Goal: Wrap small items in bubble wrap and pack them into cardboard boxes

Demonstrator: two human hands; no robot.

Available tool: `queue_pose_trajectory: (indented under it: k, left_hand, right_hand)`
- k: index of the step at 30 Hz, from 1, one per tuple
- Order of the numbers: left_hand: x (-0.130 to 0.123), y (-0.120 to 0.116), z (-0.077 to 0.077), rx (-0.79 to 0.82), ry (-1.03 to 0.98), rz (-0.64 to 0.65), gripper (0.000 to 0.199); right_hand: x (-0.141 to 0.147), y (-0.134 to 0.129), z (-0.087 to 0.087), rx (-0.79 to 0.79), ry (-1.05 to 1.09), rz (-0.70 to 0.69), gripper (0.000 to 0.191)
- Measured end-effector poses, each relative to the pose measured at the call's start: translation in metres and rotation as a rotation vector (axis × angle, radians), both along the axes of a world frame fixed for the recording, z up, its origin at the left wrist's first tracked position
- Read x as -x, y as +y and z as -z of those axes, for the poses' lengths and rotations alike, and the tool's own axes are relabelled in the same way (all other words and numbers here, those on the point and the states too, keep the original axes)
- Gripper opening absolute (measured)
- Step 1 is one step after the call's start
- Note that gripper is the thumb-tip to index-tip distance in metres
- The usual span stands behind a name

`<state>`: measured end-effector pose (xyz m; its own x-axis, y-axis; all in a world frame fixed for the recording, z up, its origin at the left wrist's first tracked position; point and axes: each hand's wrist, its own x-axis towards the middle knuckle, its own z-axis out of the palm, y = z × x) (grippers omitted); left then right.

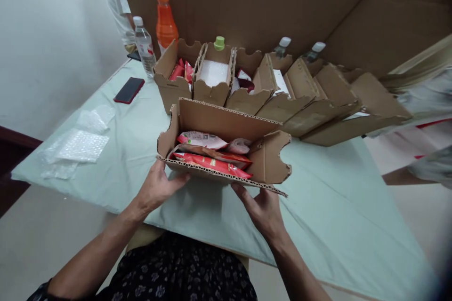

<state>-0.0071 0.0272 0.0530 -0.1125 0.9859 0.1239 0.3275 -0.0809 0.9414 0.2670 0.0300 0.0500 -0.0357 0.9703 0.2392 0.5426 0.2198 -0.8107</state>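
Note:
Both my hands hold an open cardboard box (226,117) over the table, its long side toward me. My left hand (160,187) grips the near left corner, thumb along the near wall. At the near right part, my right hand (263,209) holds the box the same way, with some fingers hidden beneath it. Inside lie a red packet (212,164), a white and pink packet (201,139) and another reddish packet between them. Just behind, a row of cardboard boxes (212,94) stands on the table, some holding red packets or white material.
Bubble wrap (83,146) and a phone (129,90) lie left on the green-covered table (335,207). An orange bottle (166,23) and a clear bottle (144,47) stand at the back left. A person's sleeve (118,4) shows behind. Tall cardboard (264,0) rises behind the row.

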Motion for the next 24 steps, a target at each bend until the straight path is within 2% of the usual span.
queue_pose_trajectory:
  k: [4,9,14,19,24]
  left_hand:
    - [-0.006,0.006,0.005,0.016,0.009,0.000,0.065]
    - [-0.010,-0.001,0.021,0.040,0.028,-0.004,0.060]
    - [-0.002,-0.009,0.034,0.112,0.024,-0.052,0.072]
    - [-0.002,-0.013,0.050,0.149,-0.017,-0.022,0.079]
    - [-0.009,-0.011,0.063,0.129,-0.087,-0.036,0.081]
  right_hand:
    - [-0.005,0.007,0.009,-0.020,-0.005,0.032,0.040]
    - [-0.015,0.004,0.021,-0.014,-0.043,0.030,0.040]
    - [-0.022,-0.010,0.034,0.029,-0.024,0.083,0.047]
    - [-0.030,-0.021,0.050,0.136,0.025,0.092,0.046]
    - [-0.018,-0.017,0.055,0.109,0.032,0.101,0.043]
